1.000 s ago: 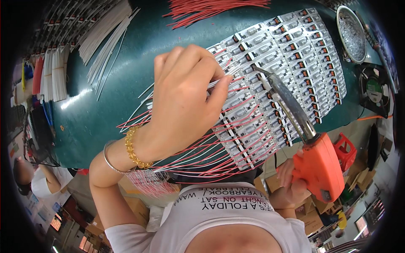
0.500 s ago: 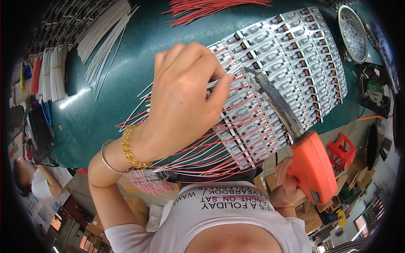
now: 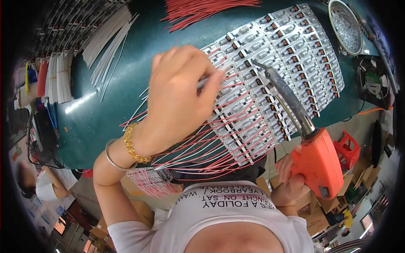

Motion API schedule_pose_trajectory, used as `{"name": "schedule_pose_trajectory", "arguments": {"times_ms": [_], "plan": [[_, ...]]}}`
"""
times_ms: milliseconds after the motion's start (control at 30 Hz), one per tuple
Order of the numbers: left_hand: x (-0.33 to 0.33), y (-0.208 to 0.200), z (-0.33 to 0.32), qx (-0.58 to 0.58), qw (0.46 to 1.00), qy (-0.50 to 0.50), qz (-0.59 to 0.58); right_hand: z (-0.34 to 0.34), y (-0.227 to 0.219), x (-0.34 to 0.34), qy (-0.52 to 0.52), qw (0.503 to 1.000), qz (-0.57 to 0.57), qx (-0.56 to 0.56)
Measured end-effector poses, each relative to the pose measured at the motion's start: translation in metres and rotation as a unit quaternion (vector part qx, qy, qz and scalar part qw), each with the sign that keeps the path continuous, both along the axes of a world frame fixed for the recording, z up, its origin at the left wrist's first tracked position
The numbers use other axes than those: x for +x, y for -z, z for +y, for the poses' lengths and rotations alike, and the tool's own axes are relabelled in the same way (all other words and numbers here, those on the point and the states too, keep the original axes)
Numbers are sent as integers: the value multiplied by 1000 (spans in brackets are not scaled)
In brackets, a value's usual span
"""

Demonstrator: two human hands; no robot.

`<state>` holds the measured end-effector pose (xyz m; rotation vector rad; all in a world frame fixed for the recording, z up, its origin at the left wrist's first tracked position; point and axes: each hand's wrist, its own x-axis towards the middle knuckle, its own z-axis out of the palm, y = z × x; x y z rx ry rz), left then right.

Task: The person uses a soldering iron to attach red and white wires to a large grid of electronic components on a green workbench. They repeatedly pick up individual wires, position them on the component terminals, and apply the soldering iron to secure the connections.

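My left hand [image 3: 181, 92], with a yellow bead bracelet and a silver bangle at its wrist, is closed in a pinch over the near-left part of the board panel. A thin white wire seems to sit between thumb and forefinger; motion blur smears the fingertips. My right hand [image 3: 291, 179] grips a soldering gun [image 3: 318, 164] by its orange-red handle. The gun's dark bent tip points over the panel, just right of my left fingers and apart from them. The panel of small white circuit boards [image 3: 291, 55] has rows of black-and-orange parts. Red and white wires [image 3: 202, 147] trail from its left side.
Loose white wires [image 3: 105, 38] and red wires [image 3: 202, 10] lie on the green table [image 3: 122, 84]. A metal bowl [image 3: 346, 27] of shiny bits and a black fan [image 3: 373, 82] stand at right. A red stool [image 3: 348, 149] is below; another person [image 3: 46, 181] sits far left.
My left hand has drawn slightly left and down, away from the soldering tip. The soldering gun has shifted a little to the right, its tip now apart from my fingers.
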<state>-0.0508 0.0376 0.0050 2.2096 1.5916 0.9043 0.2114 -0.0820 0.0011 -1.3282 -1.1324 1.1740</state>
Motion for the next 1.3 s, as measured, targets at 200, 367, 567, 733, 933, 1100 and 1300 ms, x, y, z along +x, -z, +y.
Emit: {"name": "schedule_pose_trajectory", "arguments": {"times_ms": [200,367,567,733,933,1100,1300], "plan": [[-1,-17,-6,42,996,-52,-52,4,-9,5,-5,999,49,-6],[13,-5,-14,-44,998,-29,-38,-1,-9,4,1,1000,12,-15],[15,-2,-14,-18,1000,-25,-7,-19,13,31,-57,998,8,12],[14,1,-15,-4,999,-25,-20,-13,6,25,-94,995,-2,-14],[14,2,-12,-2,1000,-14,-7,-14,7,20,-80,994,-67,16],[13,2,-13,-1,1000,-16,-2,-14,4,41,-195,971,-139,-2],[13,3,-13,7,1000,-14,2,-24,19,38,-106,994,28,3]]}}
